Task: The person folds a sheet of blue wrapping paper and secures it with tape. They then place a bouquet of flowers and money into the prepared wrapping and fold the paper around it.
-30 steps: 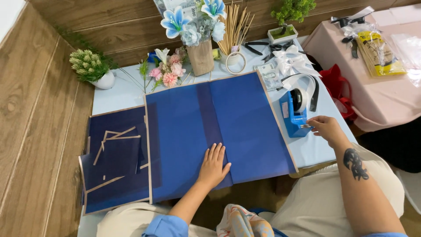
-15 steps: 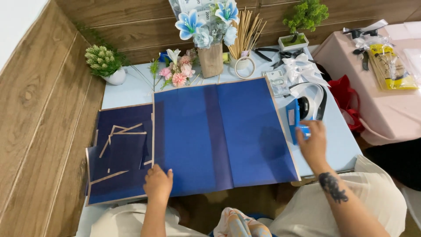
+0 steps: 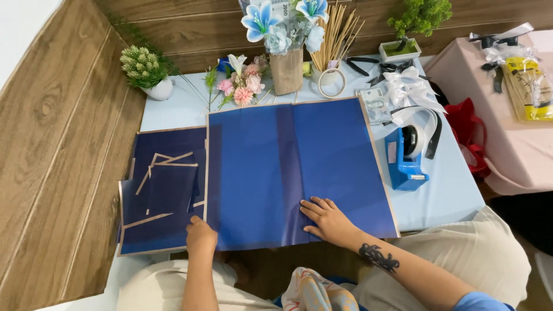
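Currently, view: head camera looking down on a pale blue tabletop [image 3: 449, 196] set against a brown wood-plank wall.
Main sheet: large rectangular sheet of dark blue wrapping paper with a thin tan border [image 3: 271, 167], lying flat at the table's middle; its near edge reaches the table's front edge. A darker vertical band runs down its centre.
Right hand [image 3: 327, 217]: flat on the blue sheet near the lower middle, palm down, fingers spread and pointing left; it grips nothing. A dark tattoo marks the forearm.
Left hand [image 3: 200, 237]: at the lower left corner of the blue sheet, where that sheet meets the darker stack; fingers curled under. Cannot tell whether it pinches the paper edge.
Hands, relation: apart, both along the sheet's near edge.
Left stack: darker navy tan-edged paper sheets [image 3: 158, 190], overlapping unevenly, just beside the main sheet and partly under its left edge.
Right of sheet: blue desktop tape dispenser with a white roll [image 3: 406, 161], standing clear of the sheet's right edge.
Back row: small white pot of green succulent-like plant [image 3: 145, 72]; pink artificial flower bunch [image 3: 242, 86]; tan vase with blue artificial lilies [image 3: 286, 52]; bundle of thin wooden sticks [image 3: 333, 34]; white ribbon bows [image 3: 409, 83].
Far right: separate table under a pink cloth [image 3: 489, 98].
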